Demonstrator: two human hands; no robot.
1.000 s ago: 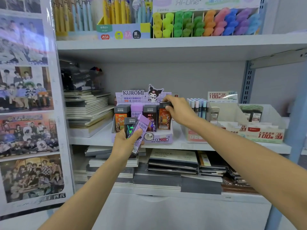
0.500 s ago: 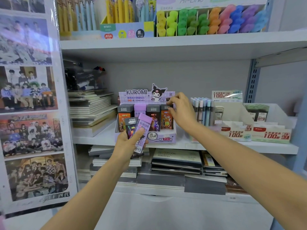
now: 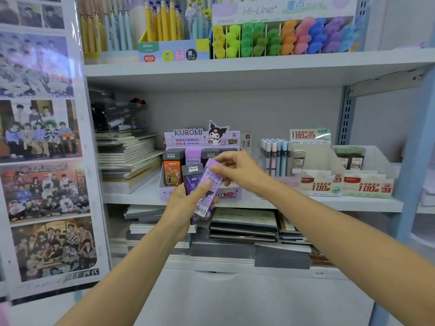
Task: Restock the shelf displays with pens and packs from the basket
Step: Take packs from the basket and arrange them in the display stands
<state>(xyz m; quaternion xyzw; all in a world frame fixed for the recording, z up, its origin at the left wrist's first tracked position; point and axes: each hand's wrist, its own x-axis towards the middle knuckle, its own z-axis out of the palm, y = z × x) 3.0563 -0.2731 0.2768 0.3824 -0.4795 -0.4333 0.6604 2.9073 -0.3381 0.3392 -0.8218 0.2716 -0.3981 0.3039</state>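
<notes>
In front of the middle shelf (image 3: 306, 203), just before its front edge, the left hand (image 3: 182, 205) grips two packs fanned together. The dark pack (image 3: 193, 177) sits behind and stands nearly upright. The purple pack (image 3: 210, 184) lies in front of it, tilted with its top to the right and its barcode end low, and the left thumb is curled across its face. The right hand (image 3: 242, 170) reaches in from the right and pinches the top end of the purple pack between thumb and fingertips, so both hands hold that pack at once.

Right behind the hands, the Kuromi box (image 3: 202, 137) stands on the shelf near the middle of its front edge. Packs stand upright in a row inside it: an orange pack (image 3: 173, 172) at its left end and a purple one beside that, with the rest partly hidden by the hands.

To the right of the box, a cluster of pastel pens (image 3: 275, 156) stands upright. Beyond them, toward the shelf's right end, a white bin (image 3: 376, 158) holds small dark lead packs behind red-and-white price cards. At the shelf's left end lies a stack of notebooks (image 3: 127, 156).

On the top shelf (image 3: 235, 67), yellow pens (image 3: 164, 22) stand at the left and a rainbow row of highlighters (image 3: 282, 38) at the right. Under the middle shelf lie more stacked notebooks (image 3: 244, 222). A sheet of group photos (image 3: 42, 161) hangs along the unit's left side.
</notes>
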